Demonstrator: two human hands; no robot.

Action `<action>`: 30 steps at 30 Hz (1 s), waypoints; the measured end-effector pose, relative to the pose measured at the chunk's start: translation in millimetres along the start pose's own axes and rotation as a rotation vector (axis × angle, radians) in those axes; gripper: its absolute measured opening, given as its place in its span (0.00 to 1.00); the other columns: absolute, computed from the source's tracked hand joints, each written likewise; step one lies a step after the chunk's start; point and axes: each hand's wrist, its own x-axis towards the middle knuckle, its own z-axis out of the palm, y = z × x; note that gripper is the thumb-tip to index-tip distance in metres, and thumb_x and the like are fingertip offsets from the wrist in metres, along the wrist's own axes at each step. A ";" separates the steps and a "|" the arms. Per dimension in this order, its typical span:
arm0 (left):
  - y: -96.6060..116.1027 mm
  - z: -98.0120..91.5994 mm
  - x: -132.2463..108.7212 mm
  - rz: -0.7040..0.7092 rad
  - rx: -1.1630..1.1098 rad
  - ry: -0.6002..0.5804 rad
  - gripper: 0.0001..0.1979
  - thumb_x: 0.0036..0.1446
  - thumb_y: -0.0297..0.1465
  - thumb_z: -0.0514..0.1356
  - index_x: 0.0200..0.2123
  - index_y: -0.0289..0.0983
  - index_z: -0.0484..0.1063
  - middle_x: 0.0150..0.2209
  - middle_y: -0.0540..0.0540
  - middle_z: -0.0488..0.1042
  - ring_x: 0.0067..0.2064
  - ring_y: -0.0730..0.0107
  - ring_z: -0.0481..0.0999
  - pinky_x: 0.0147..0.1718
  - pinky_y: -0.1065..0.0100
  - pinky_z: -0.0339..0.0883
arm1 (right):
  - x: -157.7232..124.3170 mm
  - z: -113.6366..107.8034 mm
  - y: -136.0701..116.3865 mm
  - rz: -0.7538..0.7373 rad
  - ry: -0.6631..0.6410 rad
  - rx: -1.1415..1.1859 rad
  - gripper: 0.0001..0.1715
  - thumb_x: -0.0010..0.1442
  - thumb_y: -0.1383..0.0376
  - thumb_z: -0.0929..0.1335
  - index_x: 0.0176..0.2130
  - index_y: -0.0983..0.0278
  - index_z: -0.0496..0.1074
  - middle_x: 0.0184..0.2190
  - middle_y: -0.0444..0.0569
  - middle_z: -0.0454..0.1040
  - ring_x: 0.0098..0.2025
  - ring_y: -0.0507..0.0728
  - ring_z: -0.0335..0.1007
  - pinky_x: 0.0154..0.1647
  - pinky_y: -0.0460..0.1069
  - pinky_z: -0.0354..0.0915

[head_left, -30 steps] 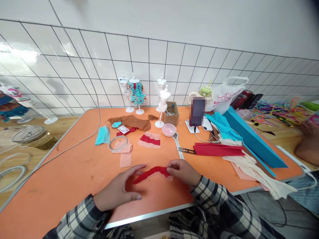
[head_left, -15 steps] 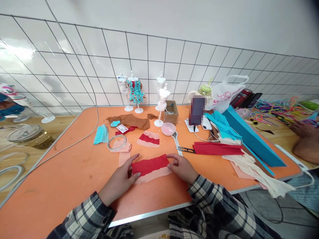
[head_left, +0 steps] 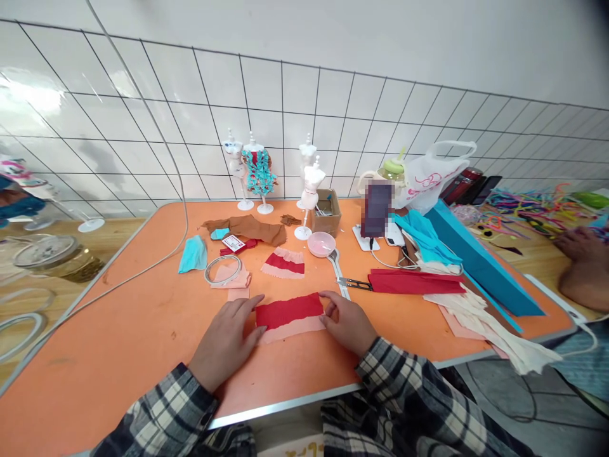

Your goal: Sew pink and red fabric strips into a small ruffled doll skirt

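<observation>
A strip of red crepe paper [head_left: 289,310] lies flat on the table in front of me, over a wider pale pink piece [head_left: 292,331] that shows along its near edge. My left hand [head_left: 228,339] rests at the left end, thumb and forefinger apart, their tips touching the short edge. At the opposite end is my right hand [head_left: 349,322], forefinger at the far corner and thumb lower on the edge, with a gap between them. Just beyond lies a smaller pink-and-red gathered piece [head_left: 284,263]. Black thread snips [head_left: 356,284] lie near my right hand.
The orange table [head_left: 143,330] also carries a tape roll [head_left: 222,271], a pink bowl [head_left: 321,244], a spoon [head_left: 335,257], small white dress forms [head_left: 312,181], a cardboard box [head_left: 326,219] and a phone [head_left: 377,209]. Coloured paper [head_left: 485,266] covers the right side. Another person's hand [head_left: 583,244] is far right.
My left thumb has drawn back from over the red paper to its left edge. The layered paper has shifted slightly to the right and lies straighter; my right hand has hardly moved.
</observation>
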 end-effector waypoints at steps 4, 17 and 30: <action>0.2 -0.1 -2.6 0.145 0.089 -0.079 0.15 0.68 0.36 0.57 0.52 0.40 0.78 0.49 0.39 0.81 0.51 0.52 0.79 0.51 0.52 0.71 | -4.1 2.5 -6.7 -0.182 0.122 -0.191 0.24 0.65 0.66 0.67 0.59 0.67 0.74 0.54 0.59 0.77 0.56 0.64 0.72 0.61 0.58 0.67; -2.0 -6.6 -5.6 0.141 0.112 -0.218 0.18 0.68 0.44 0.59 0.55 0.46 0.79 0.57 0.41 0.81 0.61 0.48 0.75 0.66 0.38 0.46 | -15.5 3.5 -3.5 -0.422 -0.270 -0.362 0.40 0.71 0.46 0.64 0.72 0.63 0.62 0.73 0.57 0.61 0.73 0.67 0.56 0.72 0.68 0.50; 1.9 -21.6 1.5 -0.072 -0.346 -0.220 0.18 0.70 0.44 0.53 0.44 0.42 0.80 0.45 0.43 0.84 0.48 0.56 0.83 0.53 0.51 0.72 | -2.3 -3.2 -9.2 -0.199 -0.181 0.057 0.08 0.64 0.66 0.69 0.37 0.63 0.80 0.32 0.47 0.82 0.35 0.55 0.76 0.37 0.48 0.66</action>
